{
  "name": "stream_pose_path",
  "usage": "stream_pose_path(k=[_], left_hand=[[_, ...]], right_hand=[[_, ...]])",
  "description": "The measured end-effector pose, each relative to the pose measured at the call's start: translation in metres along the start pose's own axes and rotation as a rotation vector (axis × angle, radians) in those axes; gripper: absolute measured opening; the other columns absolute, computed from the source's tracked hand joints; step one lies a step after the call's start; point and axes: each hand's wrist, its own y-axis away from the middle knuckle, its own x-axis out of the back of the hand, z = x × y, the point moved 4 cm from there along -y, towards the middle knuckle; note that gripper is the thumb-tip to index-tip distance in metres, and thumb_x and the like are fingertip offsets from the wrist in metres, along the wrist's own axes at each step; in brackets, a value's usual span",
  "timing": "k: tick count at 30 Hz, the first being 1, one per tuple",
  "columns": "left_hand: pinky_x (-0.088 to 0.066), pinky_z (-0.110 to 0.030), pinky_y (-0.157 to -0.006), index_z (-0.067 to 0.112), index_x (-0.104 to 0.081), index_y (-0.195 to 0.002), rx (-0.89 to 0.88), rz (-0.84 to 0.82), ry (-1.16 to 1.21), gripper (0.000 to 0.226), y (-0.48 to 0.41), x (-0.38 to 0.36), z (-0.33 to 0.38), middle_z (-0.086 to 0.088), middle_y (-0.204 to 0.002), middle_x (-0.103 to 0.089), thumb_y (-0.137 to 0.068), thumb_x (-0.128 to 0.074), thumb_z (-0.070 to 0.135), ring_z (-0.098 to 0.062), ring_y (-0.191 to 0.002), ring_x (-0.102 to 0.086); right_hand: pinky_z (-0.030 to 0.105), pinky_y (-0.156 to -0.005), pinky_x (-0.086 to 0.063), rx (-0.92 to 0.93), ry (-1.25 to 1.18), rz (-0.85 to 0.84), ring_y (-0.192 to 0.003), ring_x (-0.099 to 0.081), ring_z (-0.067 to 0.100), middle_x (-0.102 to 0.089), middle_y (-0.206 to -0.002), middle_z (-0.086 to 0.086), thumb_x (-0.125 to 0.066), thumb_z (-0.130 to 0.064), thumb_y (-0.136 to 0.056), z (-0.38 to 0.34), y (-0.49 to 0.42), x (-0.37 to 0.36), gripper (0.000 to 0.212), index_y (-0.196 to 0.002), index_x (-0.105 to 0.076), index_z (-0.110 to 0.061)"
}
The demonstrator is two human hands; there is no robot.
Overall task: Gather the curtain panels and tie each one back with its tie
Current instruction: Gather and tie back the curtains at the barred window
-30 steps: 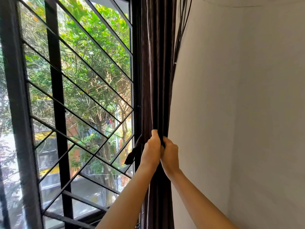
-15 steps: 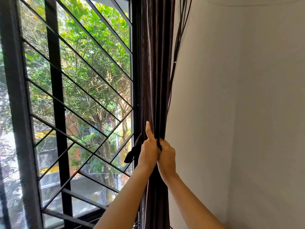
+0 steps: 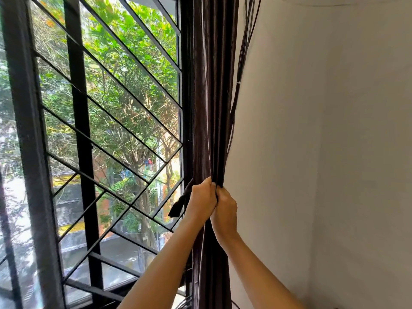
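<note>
Gripping the gathered curtain (image 3: 211, 108) between the window frame (image 3: 186, 85) and the wall (image 3: 312, 152), your left hand (image 3: 201, 202) and right hand (image 3: 225, 211) touch, fingers curled around its folds. The tie (image 3: 178, 204) dangles just left of your left hand, before the window bars (image 3: 78, 108); bare wall lies open rightward.

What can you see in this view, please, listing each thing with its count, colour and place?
wall: one, off-white, right half
grille: one, black, left half
trees: several, green, beyond grille
curtain: one, dark brown, gathered upright between grille and wall
cables: one bundle, dark, down wall right of curtain
tie: one loose end, dark, hanging off curtain's left edge
left hand: one, grips curtain on grille side
right hand: one, grips curtain on wall side, against left hand
</note>
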Motion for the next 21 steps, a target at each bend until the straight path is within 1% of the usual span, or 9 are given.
stream_pose_path(k=[2, 4, 7, 9, 11, 12, 16, 18, 21], left_hand=[[-0.042, -0.009, -0.05, 0.006, -0.053, -0.079, -0.009, 0.007, 0.004, 0.025, 0.003, 0.0, 0.004, -0.001, -0.063, -0.057, -0.1, -0.041, 0.015, -0.004, -0.052, -0.053], [-0.04, -0.009, -0.049, 0.01, -0.051, -0.078, -0.01, 0.018, 0.037, 0.025, 0.007, 0.0, 0.007, 0.004, -0.059, -0.054, -0.1, -0.042, 0.018, -0.002, -0.049, -0.052], [-0.04, -0.011, -0.048, 0.009, -0.05, -0.076, -0.013, 0.031, 0.06, 0.025, 0.011, 0.001, 0.012, 0.004, -0.057, -0.053, -0.099, -0.046, 0.019, -0.003, -0.048, -0.051], [-0.045, -0.018, -0.052, 0.005, -0.052, -0.078, -0.027, 0.054, 0.017, 0.025, 0.011, 0.002, 0.014, -0.004, -0.061, -0.057, -0.099, -0.046, 0.018, -0.012, -0.052, -0.054], [-0.051, -0.032, -0.066, 0.002, -0.055, -0.094, -0.005, 0.038, -0.11, 0.02, 0.013, 0.001, 0.015, -0.014, -0.079, -0.063, -0.1, -0.043, 0.017, -0.024, -0.071, -0.061], [-0.053, -0.033, -0.07, 0.003, -0.054, -0.099, -0.005, 0.025, -0.223, 0.018, 0.015, 0.0, 0.017, -0.014, -0.085, -0.064, -0.1, -0.04, 0.015, -0.026, -0.078, -0.064], [-0.053, -0.023, -0.066, 0.009, -0.049, -0.098, -0.102, 0.013, -0.484, 0.012, 0.019, 0.002, 0.022, -0.007, -0.089, -0.069, -0.101, -0.037, 0.009, -0.021, -0.084, -0.07], [-0.049, -0.022, -0.067, 0.009, -0.048, -0.103, -0.133, -0.014, -0.594, 0.014, 0.018, 0.004, 0.024, -0.007, -0.094, -0.068, -0.1, -0.035, 0.005, -0.021, -0.089, -0.069], [-0.051, -0.025, -0.069, 0.007, -0.048, -0.108, -0.121, -0.054, -0.613, 0.017, 0.013, 0.006, 0.02, -0.01, -0.096, -0.067, -0.099, -0.036, 0.001, -0.023, -0.091, -0.069]], right_hand=[[0.035, -0.081, -0.056, 0.039, 0.055, 0.019, -0.088, -0.069, 0.021, -0.072, -0.089, 0.007, -0.036, -0.021, -0.101, 0.002, -0.001, 0.002, 0.035, -0.096, -0.069, -0.012], [0.029, -0.072, -0.056, 0.061, 0.1, 0.033, -0.082, -0.068, 0.019, -0.071, -0.083, 0.005, -0.035, -0.02, -0.102, 0.003, 0.002, 0.003, 0.035, -0.093, -0.068, -0.012], [0.02, -0.064, -0.055, 0.282, 0.405, 0.098, -0.074, -0.066, 0.01, -0.069, -0.08, -0.002, -0.041, -0.016, -0.102, 0.0, 0.004, 0.007, 0.026, -0.094, -0.066, -0.013], [0.017, -0.072, -0.055, 0.436, 0.658, 0.096, -0.081, -0.065, 0.003, -0.068, -0.091, -0.009, -0.049, -0.014, -0.099, 0.0, 0.002, 0.008, 0.018, -0.106, -0.065, -0.014], [0.016, -0.079, -0.055, 0.456, 0.754, 0.083, -0.089, -0.065, 0.0, -0.066, -0.099, -0.013, -0.052, -0.015, -0.098, 0.002, 0.0, 0.009, 0.02, -0.114, -0.063, -0.016], [0.018, -0.081, -0.055, 0.503, 0.822, 0.087, -0.092, -0.065, 0.002, -0.067, -0.103, -0.009, -0.053, -0.017, -0.097, 0.003, 0.0, 0.009, 0.023, -0.118, -0.062, -0.014], [0.017, -0.084, -0.054, 0.573, 0.971, 0.063, -0.099, -0.065, 0.009, -0.066, -0.116, -0.002, -0.054, -0.023, -0.097, 0.005, 0.002, 0.009, 0.035, -0.13, -0.055, -0.011], [0.016, -0.088, -0.053, 0.603, 0.971, 0.041, -0.105, -0.065, 0.012, -0.064, -0.122, 0.002, -0.054, -0.03, -0.095, 0.004, 0.007, 0.008, 0.044, -0.133, -0.052, -0.008], [0.021, -0.096, -0.05, 0.593, 0.945, -0.055, -0.117, -0.059, 0.014, -0.058, -0.133, 0.005, -0.052, -0.039, -0.09, 0.014, 0.016, 0.005, 0.061, -0.14, -0.044, -0.004]])
